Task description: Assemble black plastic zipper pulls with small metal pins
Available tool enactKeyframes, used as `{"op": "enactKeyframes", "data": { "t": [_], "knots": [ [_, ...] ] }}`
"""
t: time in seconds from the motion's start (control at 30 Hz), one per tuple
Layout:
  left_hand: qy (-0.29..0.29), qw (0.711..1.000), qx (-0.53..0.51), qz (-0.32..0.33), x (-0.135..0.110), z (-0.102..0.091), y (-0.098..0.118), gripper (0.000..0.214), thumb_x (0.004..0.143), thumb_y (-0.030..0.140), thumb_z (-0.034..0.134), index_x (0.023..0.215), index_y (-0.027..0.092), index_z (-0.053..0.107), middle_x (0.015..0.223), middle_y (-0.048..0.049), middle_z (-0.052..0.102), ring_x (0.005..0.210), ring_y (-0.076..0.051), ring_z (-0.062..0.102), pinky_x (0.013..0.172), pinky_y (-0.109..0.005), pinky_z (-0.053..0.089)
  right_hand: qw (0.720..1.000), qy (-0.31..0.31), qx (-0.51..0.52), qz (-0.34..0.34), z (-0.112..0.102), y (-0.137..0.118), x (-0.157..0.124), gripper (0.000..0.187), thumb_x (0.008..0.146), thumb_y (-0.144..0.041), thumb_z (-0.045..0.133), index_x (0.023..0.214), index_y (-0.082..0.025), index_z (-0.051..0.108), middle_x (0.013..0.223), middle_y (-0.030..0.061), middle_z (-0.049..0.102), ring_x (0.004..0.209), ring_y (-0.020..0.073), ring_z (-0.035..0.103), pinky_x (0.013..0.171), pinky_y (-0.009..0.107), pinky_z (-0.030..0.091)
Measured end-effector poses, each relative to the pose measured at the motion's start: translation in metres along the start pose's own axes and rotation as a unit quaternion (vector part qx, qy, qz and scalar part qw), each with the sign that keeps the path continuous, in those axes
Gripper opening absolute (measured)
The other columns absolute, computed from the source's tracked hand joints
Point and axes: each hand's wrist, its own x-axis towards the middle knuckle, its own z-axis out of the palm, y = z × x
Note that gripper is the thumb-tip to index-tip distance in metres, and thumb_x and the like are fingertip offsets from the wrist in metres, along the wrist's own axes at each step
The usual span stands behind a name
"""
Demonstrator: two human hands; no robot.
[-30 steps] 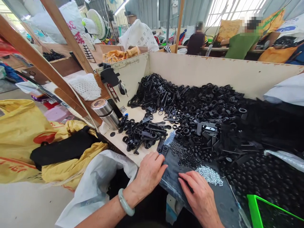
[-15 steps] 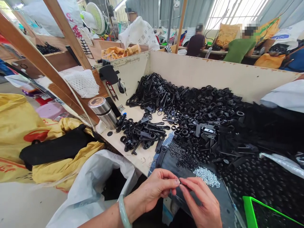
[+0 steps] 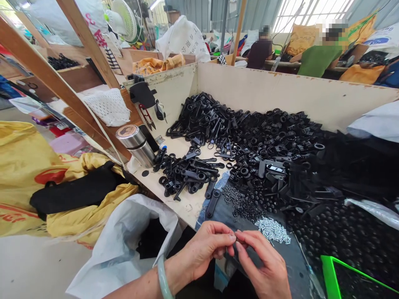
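Note:
My left hand [image 3: 205, 249] and my right hand [image 3: 264, 265] meet fingertip to fingertip at the near edge of the work table, both pinched on a small part too tiny to name. A pale green bangle [image 3: 162, 277] circles my left wrist. Just beyond my fingers lie a little heap of silver pins [image 3: 273, 229] and a patch of small dark screws [image 3: 241, 203] on a dark mat [image 3: 289, 257]. A cluster of black plastic levers [image 3: 187, 174] lies on the bare board to the left, and a big heap of black rings and levers [image 3: 264, 145] fills the middle.
A steel flask [image 3: 137, 145] stands at the table's left edge by the white side wall [image 3: 174, 95]. A green tray [image 3: 352, 278] sits at the near right. A white sack [image 3: 121, 245] and yellow bags [image 3: 37, 166] lie left. Two people work at benches behind.
A second ago both hands lay flat on the dark mat. They have lifted off it toward me and come together in a pinch, and have held that pose for the last half second.

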Motion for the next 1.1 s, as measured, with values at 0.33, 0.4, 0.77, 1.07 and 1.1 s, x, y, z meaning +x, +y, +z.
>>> {"op": "enactKeyframes", "data": {
  "t": [0.33, 0.4, 0.77, 1.07, 1.1],
  "knots": [
    [0.181, 0.784, 0.533, 0.260, 0.008, -0.013, 0.021, 0.017, 0.094, 0.030, 0.060, 0.097, 0.020, 0.072, 0.090, -0.0060, 0.072, 0.084, -0.022, 0.064, 0.077, -0.032, 0.047, 0.991, -0.025, -0.091, -0.096, 0.008, 0.032, -0.006, 0.013, 0.094, -0.022, 0.061, 0.105, -0.023, 0.067, 0.085, 0.0028, 0.071, 0.072, 0.0154, 0.070, 0.065, 0.023, 0.056],
    [0.206, 0.675, 0.645, 0.294, 0.018, -0.016, 0.036, 0.016, 0.093, 0.023, 0.061, 0.107, 0.019, 0.067, 0.104, -0.0094, 0.068, 0.096, -0.027, 0.063, 0.085, -0.038, 0.050, 0.982, -0.022, -0.143, -0.118, 0.011, 0.037, -0.007, 0.010, 0.094, -0.024, 0.058, 0.099, -0.023, 0.067, 0.080, 0.0020, 0.069, 0.069, 0.0160, 0.069, 0.063, 0.025, 0.054],
    [0.165, 0.586, 0.752, 0.254, 0.026, -0.027, 0.037, 0.036, 0.082, -0.003, 0.043, 0.104, 0.017, 0.064, 0.102, -0.0114, 0.067, 0.094, -0.027, 0.065, 0.082, -0.039, 0.052, 0.980, -0.004, -0.169, -0.108, 0.015, 0.036, -0.009, 0.010, 0.094, -0.021, 0.055, 0.093, -0.023, 0.064, 0.078, -0.0002, 0.067, 0.066, 0.0151, 0.066, 0.065, 0.028, 0.050],
    [0.021, 1.000, -0.013, 0.006, -0.008, -0.017, 0.023, 0.048, 0.080, 0.029, 0.069, 0.124, 0.016, 0.055, 0.086, -0.0072, 0.074, 0.071, -0.018, 0.070, 0.074, -0.032, 0.054, 0.999, 0.003, 0.028, 0.021, -0.001, 0.011, -0.003, 0.011, 0.096, -0.020, 0.060, 0.102, -0.024, 0.069, 0.085, 0.0009, 0.068, 0.071, 0.0136, 0.067, 0.062, 0.021, 0.055],
    [0.017, 0.999, -0.040, -0.001, -0.011, -0.014, 0.017, 0.051, 0.078, 0.028, 0.072, 0.123, 0.015, 0.055, 0.086, -0.0074, 0.074, 0.071, -0.018, 0.069, 0.073, -0.032, 0.054, 0.999, 0.007, 0.035, 0.026, -0.003, 0.006, -0.003, 0.011, 0.095, -0.020, 0.061, 0.102, -0.025, 0.069, 0.085, 0.0009, 0.069, 0.073, 0.0139, 0.067, 0.063, 0.021, 0.056]
  ]
}}
